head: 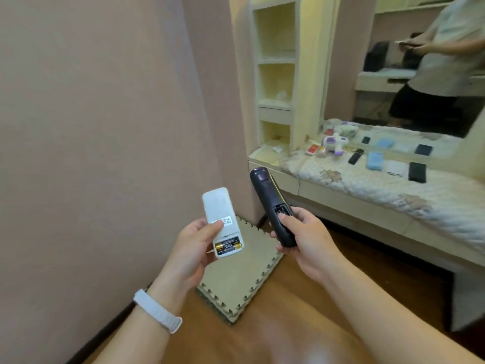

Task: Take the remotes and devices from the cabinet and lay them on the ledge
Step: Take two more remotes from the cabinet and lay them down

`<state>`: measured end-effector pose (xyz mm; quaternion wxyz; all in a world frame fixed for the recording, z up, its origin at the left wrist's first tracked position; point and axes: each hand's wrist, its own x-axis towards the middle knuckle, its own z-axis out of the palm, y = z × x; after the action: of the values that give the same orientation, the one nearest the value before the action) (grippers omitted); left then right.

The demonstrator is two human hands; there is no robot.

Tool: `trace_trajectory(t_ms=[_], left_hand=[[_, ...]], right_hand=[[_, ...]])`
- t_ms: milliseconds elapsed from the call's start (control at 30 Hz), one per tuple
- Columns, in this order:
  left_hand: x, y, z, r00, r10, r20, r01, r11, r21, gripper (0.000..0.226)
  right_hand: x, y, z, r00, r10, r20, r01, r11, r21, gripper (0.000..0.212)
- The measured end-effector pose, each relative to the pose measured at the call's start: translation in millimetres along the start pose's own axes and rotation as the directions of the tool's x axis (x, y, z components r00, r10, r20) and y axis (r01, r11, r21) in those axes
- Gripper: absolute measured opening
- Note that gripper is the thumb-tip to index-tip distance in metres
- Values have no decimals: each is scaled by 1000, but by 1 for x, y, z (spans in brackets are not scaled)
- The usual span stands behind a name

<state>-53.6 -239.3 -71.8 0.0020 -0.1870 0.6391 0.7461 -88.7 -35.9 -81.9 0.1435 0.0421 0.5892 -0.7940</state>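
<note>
The white remote (219, 208) and black remote (265, 190) hide their button faces, the label (223, 221) print is too small to read, and the right edge cuts the ledge (338, 199).

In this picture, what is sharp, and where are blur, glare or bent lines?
Head view: the white rectangular remote and the long black remote look fairly sharp; the forearms at the bottom edge are blurred; a pale glare lies on the brown wooden floor; the wide lens tilts the cream shelf cabinet.

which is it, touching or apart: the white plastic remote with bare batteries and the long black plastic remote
Apart. The head view shows a clear gap between the white remote and the black remote.
</note>
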Motion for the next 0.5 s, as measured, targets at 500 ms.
trace_trajectory(t_ms=[500], left_hand=[[93, -31, 177, 913, -125, 388, 56, 981, 185, 13]], right_hand=[[9, -10, -155, 873, -40, -486, 98, 991, 95, 27]])
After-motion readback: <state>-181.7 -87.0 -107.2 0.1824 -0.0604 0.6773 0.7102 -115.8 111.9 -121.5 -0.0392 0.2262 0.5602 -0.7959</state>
